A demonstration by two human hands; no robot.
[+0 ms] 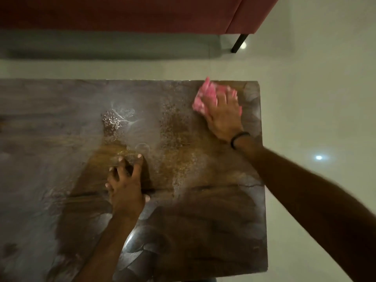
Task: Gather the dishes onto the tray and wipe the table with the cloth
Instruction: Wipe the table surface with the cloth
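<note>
My right hand (pixel 222 117) presses a pink cloth (pixel 205 95) flat against the far right corner of the brown marbled table (pixel 213 220). The cloth is bunched under my fingers and blurred. My left hand (pixel 126 184) rests on the tabletop near the middle, fingers spread and propped on their tips, holding nothing. Wet droplets and smears (pixel 175 127) cover the middle of the table. No dishes or tray are in view.
A red sofa (pixel 142 13) with a black leg (pixel 239 42) stands beyond the table's far edge. Pale glossy floor (pixel 317 98) lies to the right of the table, whose right edge runs close to my right wrist.
</note>
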